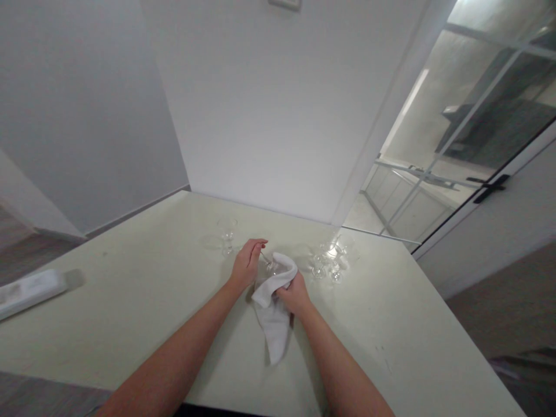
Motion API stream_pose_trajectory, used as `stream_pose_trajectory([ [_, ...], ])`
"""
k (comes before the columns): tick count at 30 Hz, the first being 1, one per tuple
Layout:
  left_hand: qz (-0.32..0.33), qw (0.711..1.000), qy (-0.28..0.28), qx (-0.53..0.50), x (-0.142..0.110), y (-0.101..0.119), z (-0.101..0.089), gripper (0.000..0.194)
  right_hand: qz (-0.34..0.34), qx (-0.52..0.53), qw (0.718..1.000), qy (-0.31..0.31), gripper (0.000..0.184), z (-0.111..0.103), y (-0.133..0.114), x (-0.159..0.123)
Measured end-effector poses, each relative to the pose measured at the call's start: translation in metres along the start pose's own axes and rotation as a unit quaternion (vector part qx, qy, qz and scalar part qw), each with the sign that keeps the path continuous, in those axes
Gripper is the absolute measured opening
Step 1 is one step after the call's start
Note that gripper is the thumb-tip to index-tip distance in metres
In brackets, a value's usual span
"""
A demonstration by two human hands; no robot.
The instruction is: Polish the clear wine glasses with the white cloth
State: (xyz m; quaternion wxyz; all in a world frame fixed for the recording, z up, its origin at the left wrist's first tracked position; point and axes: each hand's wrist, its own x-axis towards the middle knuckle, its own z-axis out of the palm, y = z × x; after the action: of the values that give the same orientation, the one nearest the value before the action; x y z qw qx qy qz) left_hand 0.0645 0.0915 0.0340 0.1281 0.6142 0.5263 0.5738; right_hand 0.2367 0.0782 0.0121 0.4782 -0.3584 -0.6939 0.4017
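My curled left hand holds a glass, my right hand clutches white cloth around it, and hard twisting could snap the stem.

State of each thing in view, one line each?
Held glass: tilted, bowl in the white cloth
White cloth: bunched, lower end trailing
Left hand: closed at held glass's stem end
Right hand: closed on white cloth
Left glass: upright, standing apart
Right glasses: upright, grouped
Door: open or shut unclear

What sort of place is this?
Probably a plain indoor room, perhaps in a home or office: a pale table against a white wall, and a glass-paned door with a black handle.
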Motion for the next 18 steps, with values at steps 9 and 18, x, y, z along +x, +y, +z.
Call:
stream_pose_trajectory([
  [9,-0.027,0.994,-0.103,0.001,-0.002,-0.003,-0.007,0.043,0.051,0.016,0.991,0.123,0.044,-0.007,-0.004,0.002],
  [18,0.103,0.991,-0.086,-0.025,-0.008,0.004,-0.006,0.034,0.200,0.112,0.964,0.133,0.033,-0.007,0.026,0.008],
])
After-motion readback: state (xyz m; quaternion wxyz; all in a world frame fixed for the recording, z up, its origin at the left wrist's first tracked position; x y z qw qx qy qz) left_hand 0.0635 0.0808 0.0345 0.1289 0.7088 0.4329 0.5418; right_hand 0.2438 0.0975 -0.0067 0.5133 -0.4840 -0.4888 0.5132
